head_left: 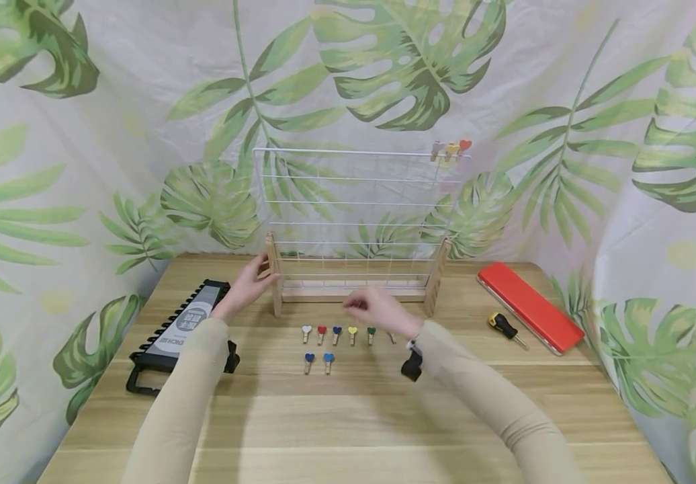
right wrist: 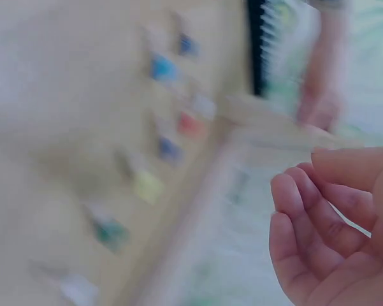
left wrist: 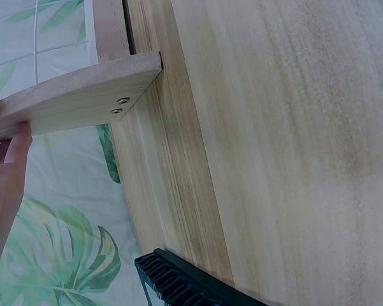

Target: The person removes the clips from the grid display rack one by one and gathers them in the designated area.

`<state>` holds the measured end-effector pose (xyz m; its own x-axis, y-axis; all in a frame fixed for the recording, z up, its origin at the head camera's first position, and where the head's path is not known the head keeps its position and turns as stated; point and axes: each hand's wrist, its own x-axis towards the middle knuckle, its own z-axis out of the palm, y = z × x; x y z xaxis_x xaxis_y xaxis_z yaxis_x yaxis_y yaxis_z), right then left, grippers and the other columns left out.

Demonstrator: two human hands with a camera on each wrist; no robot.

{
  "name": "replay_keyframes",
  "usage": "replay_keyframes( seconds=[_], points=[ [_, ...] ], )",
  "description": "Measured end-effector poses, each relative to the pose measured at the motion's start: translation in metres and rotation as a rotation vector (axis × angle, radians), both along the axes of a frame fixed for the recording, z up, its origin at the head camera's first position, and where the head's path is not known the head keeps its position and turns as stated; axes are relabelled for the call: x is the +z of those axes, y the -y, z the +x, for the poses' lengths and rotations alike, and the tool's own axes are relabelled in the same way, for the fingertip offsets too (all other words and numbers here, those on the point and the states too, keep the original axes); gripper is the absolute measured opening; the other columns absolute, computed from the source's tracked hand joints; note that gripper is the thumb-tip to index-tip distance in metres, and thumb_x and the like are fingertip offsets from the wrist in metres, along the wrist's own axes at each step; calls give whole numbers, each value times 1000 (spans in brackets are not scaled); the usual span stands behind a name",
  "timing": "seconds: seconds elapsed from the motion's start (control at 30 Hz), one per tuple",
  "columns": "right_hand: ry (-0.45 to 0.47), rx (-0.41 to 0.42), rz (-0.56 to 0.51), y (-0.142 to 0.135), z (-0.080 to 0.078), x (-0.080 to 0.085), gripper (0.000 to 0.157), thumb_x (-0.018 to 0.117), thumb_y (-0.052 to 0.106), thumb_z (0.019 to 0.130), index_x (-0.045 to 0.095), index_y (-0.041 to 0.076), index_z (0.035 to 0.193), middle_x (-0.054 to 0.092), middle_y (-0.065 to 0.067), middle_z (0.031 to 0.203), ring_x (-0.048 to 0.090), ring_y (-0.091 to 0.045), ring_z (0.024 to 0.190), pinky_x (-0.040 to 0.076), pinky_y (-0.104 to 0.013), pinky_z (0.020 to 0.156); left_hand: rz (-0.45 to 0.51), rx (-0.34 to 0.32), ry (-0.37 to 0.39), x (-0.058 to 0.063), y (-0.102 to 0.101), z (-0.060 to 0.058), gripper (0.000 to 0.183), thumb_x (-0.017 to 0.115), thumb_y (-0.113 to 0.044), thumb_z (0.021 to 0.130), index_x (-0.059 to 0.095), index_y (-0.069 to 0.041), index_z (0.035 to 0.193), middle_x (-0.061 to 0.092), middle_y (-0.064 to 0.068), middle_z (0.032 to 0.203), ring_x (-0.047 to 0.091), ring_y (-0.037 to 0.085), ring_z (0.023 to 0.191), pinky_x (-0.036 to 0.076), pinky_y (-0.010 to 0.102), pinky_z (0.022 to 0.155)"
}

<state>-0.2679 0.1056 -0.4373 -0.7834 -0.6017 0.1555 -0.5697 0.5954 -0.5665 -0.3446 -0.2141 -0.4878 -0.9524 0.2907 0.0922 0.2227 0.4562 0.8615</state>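
Note:
A white wire grid rack (head_left: pixel 354 204) stands upright on a wooden base (head_left: pixel 354 294) at the back of the table. My left hand (head_left: pixel 250 288) grips its left wooden post (left wrist: pixel 76 95), thumb on one side and fingers on the other. Over the table before the rack hovers my right hand (head_left: pixel 378 310), its fingers loosely curled with nothing between them. Heart-topped wooden clothespins lie below it, including red (head_left: pixel 322 331), yellow (head_left: pixel 353 331) and green (head_left: pixel 371 331) ones. Two blue-hearted clothespins (head_left: pixel 328 359) form a nearer row. Purple, yellow and orange-red clothespins (head_left: pixel 465 145) sit on the grid's top right corner.
A wrench set in a black-edged holder (head_left: pixel 187 323) lies at the left. On the right are a yellow-and-black screwdriver (head_left: pixel 505 327) and a long red case (head_left: pixel 529 308). A leaf-patterned cloth (head_left: pixel 348 67) hangs behind the table.

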Motion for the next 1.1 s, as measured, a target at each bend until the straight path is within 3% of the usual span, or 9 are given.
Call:
replay_keyframes(
  seconds=[0.3,0.53,0.7,0.87,0.97,1.1],
  points=[
    [-395,-215,-228,-58,-26,130,17,70,8,92,74,0,105,76,-16,98,71,-22,78,61,-25,70,7,-5,-6,3,-2,2,67,54,-11,102,18,1,157,26,28,159,28,47,147,36,56,119],
    [-637,-340,-307,-99,-40,202,19,70,6,91,73,-3,107,75,-18,102,71,-26,86,52,-5,78,-4,7,15,0,1,3,68,55,-14,103,17,-1,158,25,26,161,29,45,148,37,54,119],
    [-722,-326,-163,-116,-52,227,23,72,7,90,73,-2,111,75,-19,101,68,-29,86,50,-19,78,-8,11,27,-2,3,2,71,54,-17,103,13,-2,159,22,26,162,26,45,148,35,55,120],
    [-651,-294,-34,-119,-62,235,25,73,12,90,73,1,113,75,-16,108,66,-27,88,50,-31,77,-5,2,21,-2,4,2,72,54,-17,103,11,-1,159,21,27,162,26,46,148,35,56,119],
    [-620,-279,-1,-118,-67,235,22,72,13,91,74,3,111,75,-15,107,64,-25,86,49,-30,74,-2,4,20,-1,3,2,72,54,-17,103,11,-1,159,21,27,162,26,46,148,35,56,119],
    [-649,-265,12,-117,-71,235,16,71,10,92,76,2,105,75,-16,101,64,-25,83,42,-22,68,-11,7,21,0,1,2,70,54,-15,103,13,-2,159,23,26,161,27,46,148,36,56,119]
  ],
)
